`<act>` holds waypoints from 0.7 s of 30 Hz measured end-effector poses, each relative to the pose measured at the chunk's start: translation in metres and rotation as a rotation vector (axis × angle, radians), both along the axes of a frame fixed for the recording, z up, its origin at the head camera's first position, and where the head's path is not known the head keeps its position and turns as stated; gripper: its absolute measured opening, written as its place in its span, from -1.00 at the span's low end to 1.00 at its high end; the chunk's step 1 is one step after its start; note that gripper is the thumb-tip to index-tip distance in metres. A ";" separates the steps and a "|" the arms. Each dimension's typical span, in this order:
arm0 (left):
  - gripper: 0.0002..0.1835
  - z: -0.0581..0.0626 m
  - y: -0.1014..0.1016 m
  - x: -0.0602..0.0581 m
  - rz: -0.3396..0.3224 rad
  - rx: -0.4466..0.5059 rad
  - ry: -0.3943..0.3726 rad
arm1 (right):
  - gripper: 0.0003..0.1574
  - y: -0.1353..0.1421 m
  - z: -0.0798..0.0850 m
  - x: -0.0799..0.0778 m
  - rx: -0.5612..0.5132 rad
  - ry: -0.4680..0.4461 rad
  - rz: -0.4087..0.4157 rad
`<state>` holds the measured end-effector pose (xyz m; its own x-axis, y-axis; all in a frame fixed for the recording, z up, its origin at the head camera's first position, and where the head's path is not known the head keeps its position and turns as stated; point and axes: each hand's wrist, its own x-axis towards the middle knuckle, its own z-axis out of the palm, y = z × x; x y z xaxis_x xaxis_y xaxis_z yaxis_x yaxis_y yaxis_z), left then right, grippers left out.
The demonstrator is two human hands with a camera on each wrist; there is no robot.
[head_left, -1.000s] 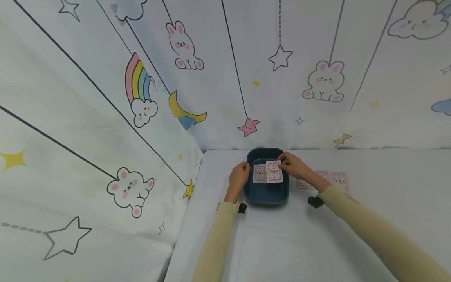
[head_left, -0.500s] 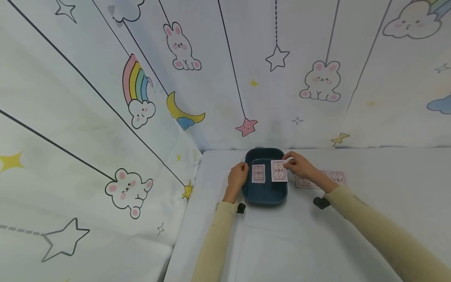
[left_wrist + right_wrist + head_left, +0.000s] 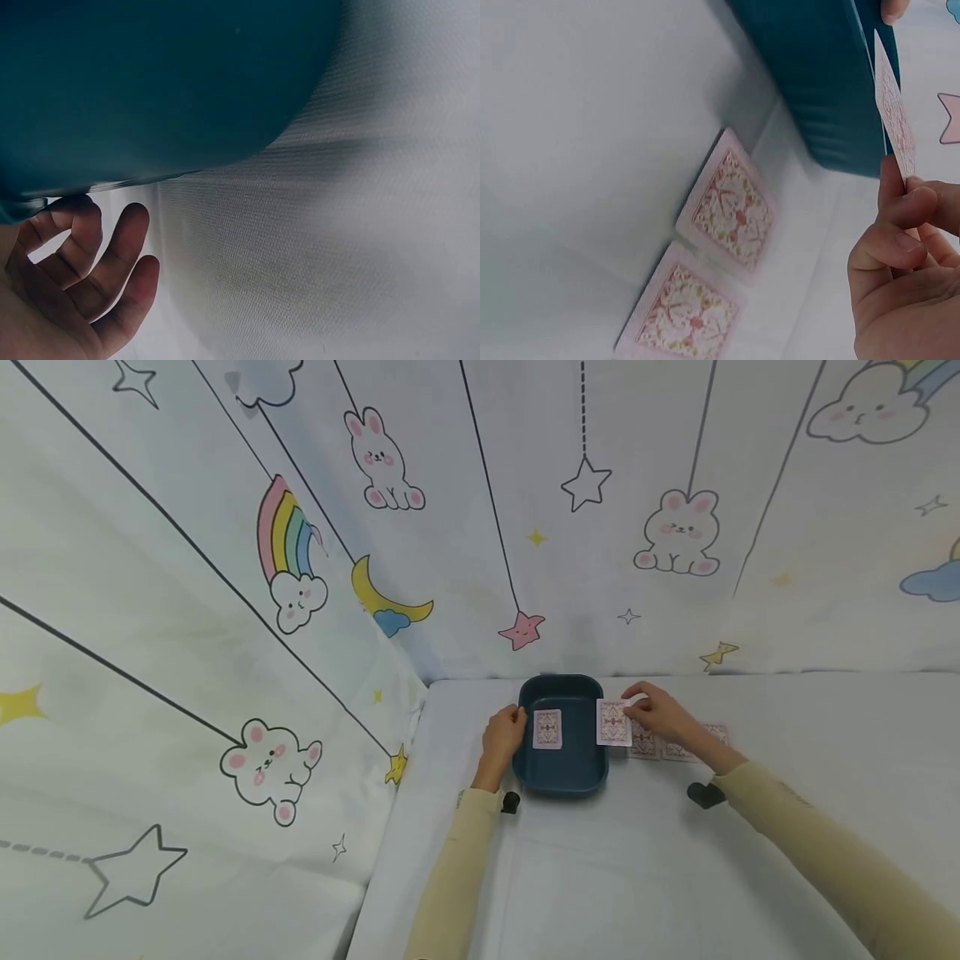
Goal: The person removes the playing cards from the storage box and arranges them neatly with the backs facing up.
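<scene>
Along the back and left side of my remote station, catalogued by size:

1. Printed cloth backdrop (image 3: pixel 450 568), white, with rabbits, bears, stars, a moon and rainbows. It seems hung to screen off the work area.

2. White surface (image 3: pixel 585 877), flat, carrying everything below.

3. Pale yellow sleeves, left sleeve (image 3: pixel 452 868) and right sleeve (image 3: pixel 832 852), both reaching forward from my side.

4. Dark teal tray (image 3: pixel 562 770), rectangular with rounded corners, standing near the backdrop.

5. Left hand (image 3: pixel 502 739), gripping the tray's left rim. My left wrist feed shows one bent finger under the edge and the others loosely bent and free; I judge the light hold is enough to keep the tray from sliding.

6. Right hand (image 3: pixel 663 712), fingertips pinched together on a card, raised off the surface. I take the hold at one side to be a way of keeping most of the card uncovered.

7. Held playing card (image 3: pixel 613 722), red-patterned back up, overlapping the tray's right rim from above. My right wrist feed shows it tilted, nearly edge-on; whether it touches the rim I cannot tell.

8. Tray card (image 3: pixel 547 729), back up, lying inside toward the left wall.

9. Row of cards (image 3: pixel 731 206), backs up, side by side right of the tray, probably spaced for easy single picking; partly hidden by the right arm.
</scene>
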<state>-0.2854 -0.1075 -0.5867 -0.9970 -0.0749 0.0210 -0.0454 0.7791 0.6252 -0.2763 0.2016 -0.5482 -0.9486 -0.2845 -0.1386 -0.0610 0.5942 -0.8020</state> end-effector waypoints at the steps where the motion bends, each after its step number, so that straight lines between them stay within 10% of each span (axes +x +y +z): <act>1: -0.62 0.000 0.000 0.000 0.000 -0.002 -0.002 | -0.56 0.003 0.000 0.000 0.000 0.005 0.000; 21: -0.62 0.000 0.001 0.001 0.004 0.001 0.006 | -0.48 0.050 0.000 0.008 0.034 0.035 -0.020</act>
